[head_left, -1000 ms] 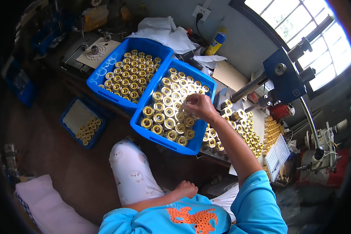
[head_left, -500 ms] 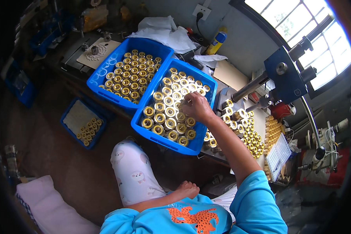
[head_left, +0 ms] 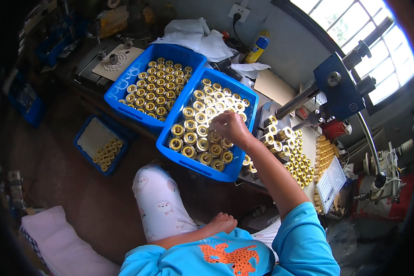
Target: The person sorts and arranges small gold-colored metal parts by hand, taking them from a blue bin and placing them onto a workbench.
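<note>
Since the brass-topped parts (head_left: 201,118) stand packed in the right blue bin (head_left: 195,169), a snagged fingertip could topple neighbours or nick rims. Right hand (head_left: 232,129) is over them, fingers bent together; can't tell if it's pinching one. Left hand (head_left: 223,222) sits loosely curled against the shirt (head_left: 179,253), contents unclear. Second blue bin (head_left: 133,113) abuts left. Press (head_left: 338,83) and loose parts (head_left: 286,150) crowd the desk (head_left: 312,145) rightward; a careless forearm could knock those.
</note>
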The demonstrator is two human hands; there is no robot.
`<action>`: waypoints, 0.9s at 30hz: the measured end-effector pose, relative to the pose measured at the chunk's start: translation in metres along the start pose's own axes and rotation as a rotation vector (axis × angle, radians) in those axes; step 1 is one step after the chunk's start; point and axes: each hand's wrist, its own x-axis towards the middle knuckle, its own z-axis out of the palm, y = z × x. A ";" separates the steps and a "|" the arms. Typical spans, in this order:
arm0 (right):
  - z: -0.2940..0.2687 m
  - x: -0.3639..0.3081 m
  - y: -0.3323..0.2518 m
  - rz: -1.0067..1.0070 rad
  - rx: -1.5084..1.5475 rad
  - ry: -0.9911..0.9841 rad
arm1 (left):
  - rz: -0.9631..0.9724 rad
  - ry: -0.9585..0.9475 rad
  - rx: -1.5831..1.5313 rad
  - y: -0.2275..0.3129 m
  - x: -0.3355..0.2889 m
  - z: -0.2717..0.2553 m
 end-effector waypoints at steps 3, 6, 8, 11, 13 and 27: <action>0.001 0.000 -0.002 0.051 -0.036 0.017 | 0.025 0.141 0.037 0.000 -0.001 0.006; 0.007 0.000 0.000 0.042 -0.125 0.024 | 0.022 0.179 0.052 0.000 -0.001 0.008; 0.010 -0.001 0.002 0.030 -0.219 0.038 | 0.020 0.196 0.054 0.000 -0.001 0.010; 0.005 0.005 0.000 0.037 -0.066 -0.052 | 0.004 0.211 0.120 0.000 -0.002 0.013; 0.001 0.007 0.005 0.043 -0.011 -0.064 | 0.011 0.232 0.141 0.000 -0.002 0.013; -0.003 0.008 0.009 0.172 0.089 -0.114 | 0.013 0.161 0.056 0.000 -0.005 0.006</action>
